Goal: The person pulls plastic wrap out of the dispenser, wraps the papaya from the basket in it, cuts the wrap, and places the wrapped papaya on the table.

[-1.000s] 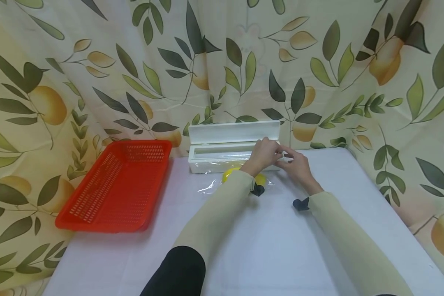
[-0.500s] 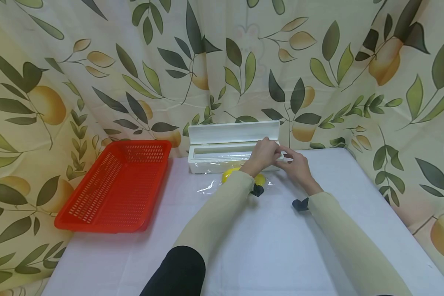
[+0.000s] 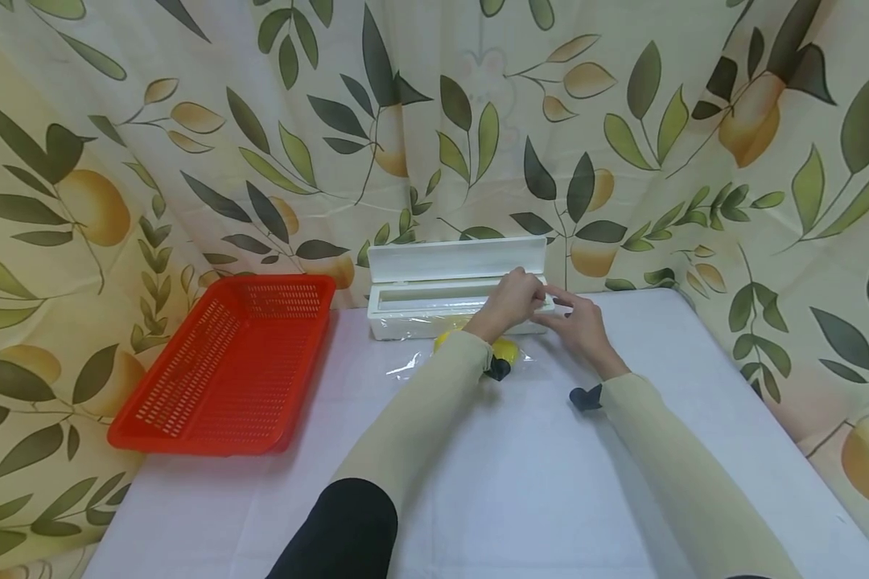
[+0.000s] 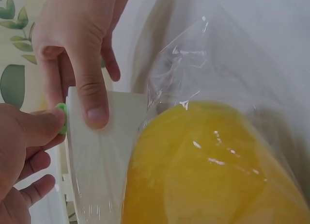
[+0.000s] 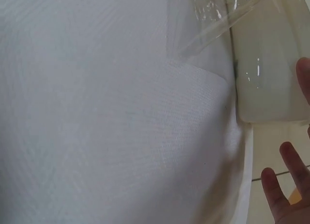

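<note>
A white cling film dispenser stands at the back of the table with its lid raised. At its right end my left hand pinches a small green slide cutter between thumb and finger, along the upper edge. My right hand holds that end, its thumb on the front face and fingers behind; in the right wrist view two fingers spread away from the box. Clear film comes down over the front and covers a yellow rounded thing, partly hidden by my left sleeve in the head view.
A red perforated plastic basket stands on the left of the white-covered table. Behind the table hangs a leaf-and-fruit patterned curtain. Loose film edge lies left of the yellow thing.
My left hand and forearm have shifted very slightly to the left along the dispenser. The right hand keeps its hold, and the dispenser and basket stay in place.
</note>
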`<state>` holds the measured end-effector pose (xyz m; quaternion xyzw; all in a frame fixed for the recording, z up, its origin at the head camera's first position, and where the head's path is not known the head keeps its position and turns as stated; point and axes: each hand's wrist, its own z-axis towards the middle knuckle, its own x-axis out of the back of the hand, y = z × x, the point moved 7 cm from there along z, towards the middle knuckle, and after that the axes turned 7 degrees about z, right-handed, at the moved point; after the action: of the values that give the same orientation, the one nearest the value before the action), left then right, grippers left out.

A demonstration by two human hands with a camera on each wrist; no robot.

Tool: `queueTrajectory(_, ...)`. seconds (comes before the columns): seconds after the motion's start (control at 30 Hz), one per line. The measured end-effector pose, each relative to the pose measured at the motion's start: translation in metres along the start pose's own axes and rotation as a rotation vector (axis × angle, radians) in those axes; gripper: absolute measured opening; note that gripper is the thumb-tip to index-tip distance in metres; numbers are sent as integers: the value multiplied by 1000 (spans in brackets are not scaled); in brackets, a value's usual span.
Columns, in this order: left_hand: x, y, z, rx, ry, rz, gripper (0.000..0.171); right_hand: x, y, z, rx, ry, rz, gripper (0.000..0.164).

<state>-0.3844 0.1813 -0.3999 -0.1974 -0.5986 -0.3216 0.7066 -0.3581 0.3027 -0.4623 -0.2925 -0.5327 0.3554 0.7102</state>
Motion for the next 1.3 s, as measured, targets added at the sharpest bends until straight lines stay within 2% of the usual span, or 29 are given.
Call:
queueTrajectory(0.3,1,-2,-1,-33,-4,-12,12,1,0,1,-11,8,-7,66)
queueTrajectory(0.5,4,-3,-2,-65,0,21,21,1,-1,1,-27,-2,-17,68)
queueTrajectory(0.63,5,-6,-3,-64,0,2,26,2,1,1,-37,3,-22,71)
queueTrajectory(0.87,4,-10,-7,-56,-6,6,13,0,1,2,-65,-31,-19,69)
queueTrajectory(1.03,5,-12,-9,-72,-7,9,12,0,1,1,-69,-31,-32,70)
queueTrajectory(1.3,5,-18,-11,-49,-33,-8,11,1,1,1,-77,-26,-27,71)
